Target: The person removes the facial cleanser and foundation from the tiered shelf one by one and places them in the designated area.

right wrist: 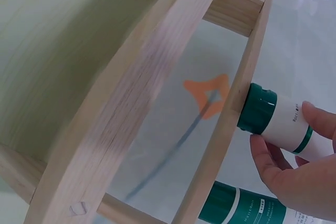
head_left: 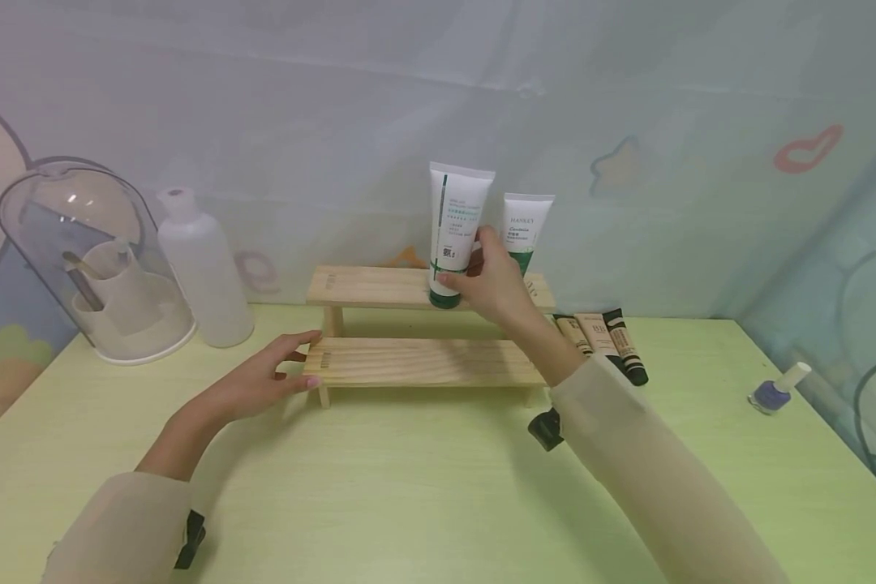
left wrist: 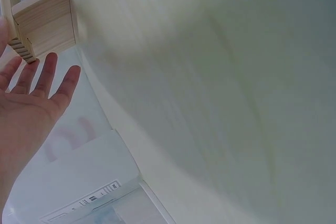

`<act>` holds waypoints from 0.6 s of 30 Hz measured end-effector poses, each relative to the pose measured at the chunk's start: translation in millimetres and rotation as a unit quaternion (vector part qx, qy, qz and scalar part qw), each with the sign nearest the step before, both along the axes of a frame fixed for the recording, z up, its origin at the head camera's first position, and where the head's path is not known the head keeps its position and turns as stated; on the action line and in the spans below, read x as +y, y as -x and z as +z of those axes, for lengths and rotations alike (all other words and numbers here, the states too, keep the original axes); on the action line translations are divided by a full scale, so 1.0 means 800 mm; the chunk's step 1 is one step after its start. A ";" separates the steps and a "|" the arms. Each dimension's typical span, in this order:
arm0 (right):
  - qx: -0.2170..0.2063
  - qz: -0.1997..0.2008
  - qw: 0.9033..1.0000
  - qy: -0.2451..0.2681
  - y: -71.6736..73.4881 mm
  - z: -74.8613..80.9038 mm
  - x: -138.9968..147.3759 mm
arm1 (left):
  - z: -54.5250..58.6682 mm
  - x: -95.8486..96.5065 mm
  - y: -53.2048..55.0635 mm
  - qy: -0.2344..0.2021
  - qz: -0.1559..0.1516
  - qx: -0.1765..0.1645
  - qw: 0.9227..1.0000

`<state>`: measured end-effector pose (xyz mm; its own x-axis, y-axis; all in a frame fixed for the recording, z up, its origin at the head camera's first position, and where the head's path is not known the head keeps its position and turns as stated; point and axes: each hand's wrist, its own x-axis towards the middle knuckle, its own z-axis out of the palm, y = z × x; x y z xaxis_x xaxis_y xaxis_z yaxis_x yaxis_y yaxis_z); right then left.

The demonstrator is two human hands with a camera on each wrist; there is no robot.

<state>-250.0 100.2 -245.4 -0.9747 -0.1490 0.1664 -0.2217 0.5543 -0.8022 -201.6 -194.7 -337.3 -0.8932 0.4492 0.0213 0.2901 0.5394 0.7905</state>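
A two-tier wooden shelf (head_left: 423, 362) stands on the table. My right hand (head_left: 498, 280) grips a white tube with a dark green cap (head_left: 456, 219), upright, cap down at the upper tier. In the right wrist view, that cap (right wrist: 257, 108) is against or very near the board's edge. Just right of it, partly behind my hand, stands a second white and green tube (head_left: 524, 231). My left hand (head_left: 263, 377) holds the left end of the lower tier between thumb and index finger. In the left wrist view, the other fingers (left wrist: 47, 74) extend beside the shelf's end.
At the left are a clear-domed organizer (head_left: 131, 308) and a white translucent bottle (head_left: 204, 276). Several small tubes (head_left: 597, 332) lie right of the shelf, partly behind my right arm. A purple nail polish bottle (head_left: 774, 392) stands near the table's right edge. A printed curtain (head_left: 365, 146) hangs behind.
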 end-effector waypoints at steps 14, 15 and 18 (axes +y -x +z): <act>0.005 0.061 0.998 -0.014 -0.013 0.005 0.011 | -0.004 -0.004 0.001 0.007 -0.004 0.005 1.000; 0.006 0.064 0.998 -0.014 -0.014 0.004 0.013 | -0.004 -0.004 0.001 0.008 -0.004 0.006 1.000; 0.012 0.075 0.997 -0.015 -0.017 0.003 0.017 | -0.004 -0.005 0.001 0.008 -0.003 0.006 1.000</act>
